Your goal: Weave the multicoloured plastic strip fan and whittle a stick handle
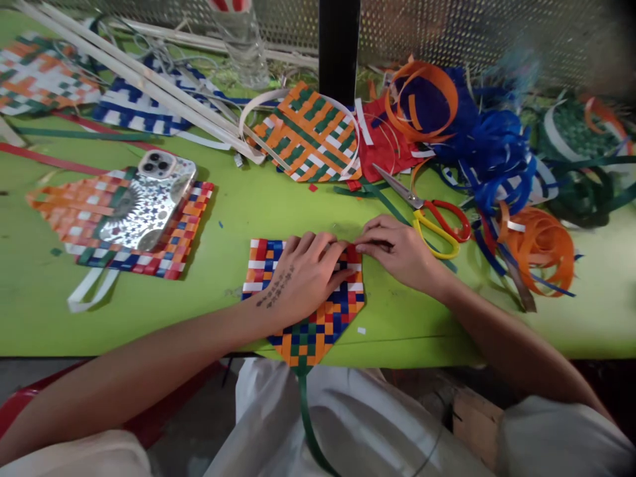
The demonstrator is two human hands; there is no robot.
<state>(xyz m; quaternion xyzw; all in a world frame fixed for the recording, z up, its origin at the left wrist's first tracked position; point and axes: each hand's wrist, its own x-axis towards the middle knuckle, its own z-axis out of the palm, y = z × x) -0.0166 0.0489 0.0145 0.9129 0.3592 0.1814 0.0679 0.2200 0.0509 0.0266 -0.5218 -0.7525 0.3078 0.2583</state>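
A woven piece of orange, blue, white, red and green strips (303, 331) lies at the table's front edge, its pointed end toward me. From that point a green strip (308, 424) hangs down over my lap. My left hand (311, 275) rests across the weave, with its thumb and index finger at the upper right corner. At that same corner my right hand (392, 252) pinches a small red strip end between thumb and fingers. Right of the weave, a small white scrap (362, 330) lies on the table.
Scissors with red and yellow handles (437, 228) lie beyond my right hand. A phone (154, 199) sits on another woven piece (74, 212) at the left. Coiled orange strips (539, 248), blue strips (501, 152) and a glass (243, 50) stand or lie farther back.
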